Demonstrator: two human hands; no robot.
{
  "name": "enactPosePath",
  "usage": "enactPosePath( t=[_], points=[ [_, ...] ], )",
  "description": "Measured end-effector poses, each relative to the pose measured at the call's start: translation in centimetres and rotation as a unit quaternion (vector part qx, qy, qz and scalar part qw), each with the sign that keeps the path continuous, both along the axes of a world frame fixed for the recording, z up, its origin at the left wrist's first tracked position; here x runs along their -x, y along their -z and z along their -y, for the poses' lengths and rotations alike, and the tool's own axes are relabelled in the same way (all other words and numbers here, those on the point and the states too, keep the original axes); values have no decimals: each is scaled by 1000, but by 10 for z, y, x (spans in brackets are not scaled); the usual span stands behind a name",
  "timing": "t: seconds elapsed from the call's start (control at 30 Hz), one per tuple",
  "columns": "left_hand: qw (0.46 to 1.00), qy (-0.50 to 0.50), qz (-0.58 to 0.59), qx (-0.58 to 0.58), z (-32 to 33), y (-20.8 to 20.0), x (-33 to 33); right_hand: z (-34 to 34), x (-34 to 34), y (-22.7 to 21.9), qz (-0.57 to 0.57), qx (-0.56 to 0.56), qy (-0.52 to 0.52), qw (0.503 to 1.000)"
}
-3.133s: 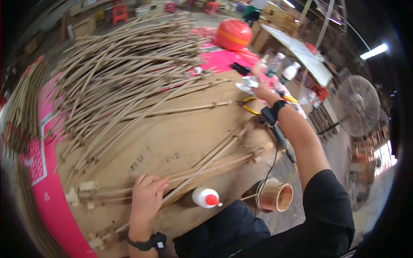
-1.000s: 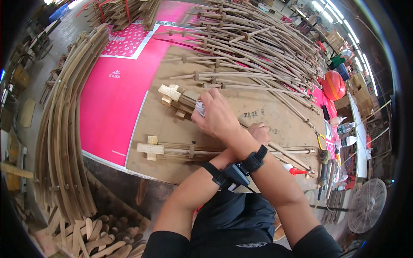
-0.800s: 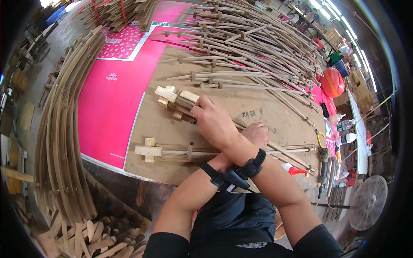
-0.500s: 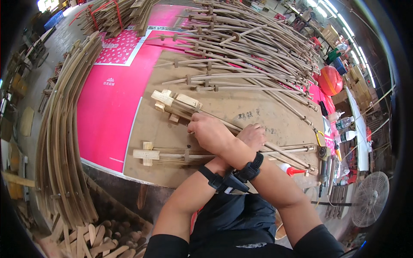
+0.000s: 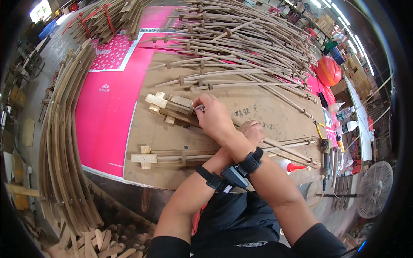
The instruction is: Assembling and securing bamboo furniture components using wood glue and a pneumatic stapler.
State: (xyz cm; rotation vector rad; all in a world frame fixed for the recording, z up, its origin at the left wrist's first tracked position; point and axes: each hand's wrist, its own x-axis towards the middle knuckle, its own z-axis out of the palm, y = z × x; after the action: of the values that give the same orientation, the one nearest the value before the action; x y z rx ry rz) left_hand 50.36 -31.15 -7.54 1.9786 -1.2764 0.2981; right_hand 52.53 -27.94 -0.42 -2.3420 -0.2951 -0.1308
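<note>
Upper wooden assembly (image 5: 184, 117) noted on the brown board (image 5: 275, 107), laid aslant from upper left toward lower right; its left end is built of pale, square-cut blocks set crosswise, one more block lies along its top, and the slender strips behind are darker and dusty brown. A small whitish item (image 5: 199, 107) is pinched in the fingertips of the right hand (image 5: 212, 115), held against the assembly just beyond the top block; its form is mostly covered by the fingers. The left hand (image 5: 251, 131) is laid over the strips farther along; whether they are gripped or merely pressed cannot be told. The hands are close together but apart, the wrists crossed, right over left. By the crossed forearms (image 5: 275, 187) and dark wrist units (image 5: 234, 175) the middle of the upper assembly is hidden, as is part of the lower wooden assembly (image 5: 185, 158), which is similarly cross-blocked and lies nearer the body. A white bottle with red nozzle (image 5: 283, 164) is seen beside the right forearm, near the strips' far ends. Yellow-handled pliers (image 5: 319, 130) are placed near the board's right edge. Beyond, thin jointed rods (image 5: 245, 45) are heaped; at left, pink sheeting (image 5: 107, 124) is bordered by curved slats (image 5: 64, 142).
</note>
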Motion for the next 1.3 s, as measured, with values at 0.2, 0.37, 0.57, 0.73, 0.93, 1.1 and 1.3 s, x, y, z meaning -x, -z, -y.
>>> enactPosePath(
  t=[0.2, 0.37, 0.57, 0.73, 0.93, 1.1, 1.3],
  points=[
    [1000, -10, -24, -8, -10, -10, 5, -2, 9, -2, 83, 59, -75, 992],
    [999, 5, -13, 41, -6, -6, 6, -1, 16, -7, 138, 114, -125, 976],
    [997, 9, -20, 68, -9, 0, 6, -1, 19, 4, 124, 161, -242, 949],
    [997, 0, -47, 64, -5, 0, 6, 2, 11, -23, 37, -212, 137, 967],
    [999, 15, -3, 27, -3, 2, 0, 15, -3, -3, -19, -98, 139, 985],
    [997, -19, -62, 38, -16, -18, 10, -4, 1, 0, -24, 11, 15, 1000],
    [997, -6, -75, 32, -19, -14, 9, -3, 13, -4, 36, -12, -54, 998]
  ],
)
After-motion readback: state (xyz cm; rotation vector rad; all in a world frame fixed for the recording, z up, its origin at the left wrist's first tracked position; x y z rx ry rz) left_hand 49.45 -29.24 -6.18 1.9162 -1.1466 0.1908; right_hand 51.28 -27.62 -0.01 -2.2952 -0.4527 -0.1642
